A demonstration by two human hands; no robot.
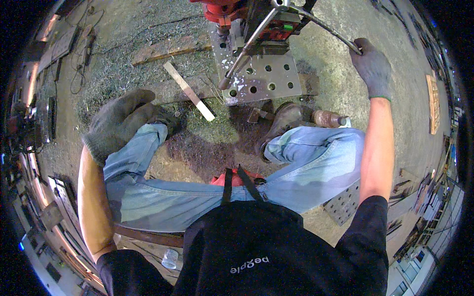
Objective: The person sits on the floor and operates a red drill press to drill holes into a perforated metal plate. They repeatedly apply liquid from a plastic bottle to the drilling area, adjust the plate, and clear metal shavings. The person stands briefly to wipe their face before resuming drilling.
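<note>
My right hand (373,68), in a grey knitted glove, is closed around the end of a metal feed lever (328,30) at the upper right. The lever runs from a hub on a red and black drill machine (219,11), and a second lever arm (252,43) slants down to the left. Beneath the machine lies a grey steel plate (273,88) with rows of round holes. My left hand (121,123), in a dark grey glove, hovers over or rests on my left knee. Its fingers are loosely bent and apart from the thumb, with nothing visible in them.
Metal shavings (118,54) cover the floor at upper left, around a pale flat strip (190,92) and a wooden bar (170,51). A brown bottle (328,119) lies beside my right boot (286,120), near a hammer-like tool (256,115). Another perforated plate (342,203) lies at lower right.
</note>
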